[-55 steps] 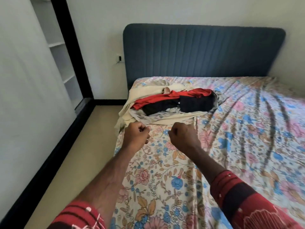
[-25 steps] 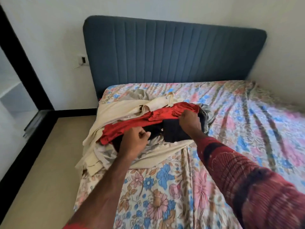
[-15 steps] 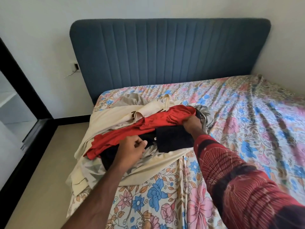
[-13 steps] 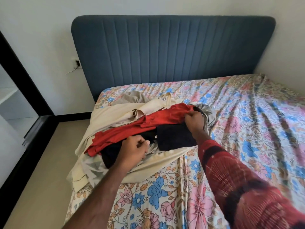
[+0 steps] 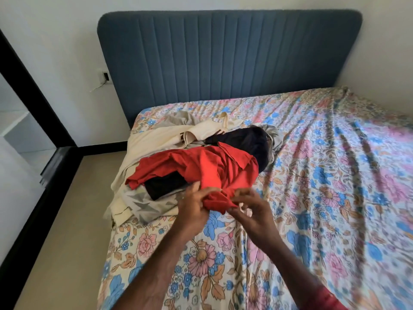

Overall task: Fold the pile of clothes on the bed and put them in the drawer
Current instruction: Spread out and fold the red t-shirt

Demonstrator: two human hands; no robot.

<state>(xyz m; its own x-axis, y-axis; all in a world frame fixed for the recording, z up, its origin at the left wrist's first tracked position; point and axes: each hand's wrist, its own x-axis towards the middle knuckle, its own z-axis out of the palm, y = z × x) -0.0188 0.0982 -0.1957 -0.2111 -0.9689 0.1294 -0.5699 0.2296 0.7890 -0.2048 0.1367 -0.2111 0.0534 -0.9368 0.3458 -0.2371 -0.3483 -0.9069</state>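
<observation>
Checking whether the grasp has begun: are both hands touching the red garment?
Touching. The head view shows the left hand and the right hand with fingers curled round the bunched near edge of the red garment above the floral sheet.

Matt red cloth garment [image 5: 201,166], soft cream fabric top [image 5: 161,139], printed floral cotton-like bedsheet [image 5: 324,175] seen creased, blue ribbed upholstered headboard [image 5: 223,57], smooth painted wall [image 5: 55,36]

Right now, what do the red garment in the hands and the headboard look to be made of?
Red garment: thin, soft matte cloth, maybe cotton; it bunches into fine creases where the left hand and right hand grip it. Headboard: padded blue-grey upholstery, with stitched vertical channels and a dull, slightly napped surface; exact fabric unclear.
</observation>
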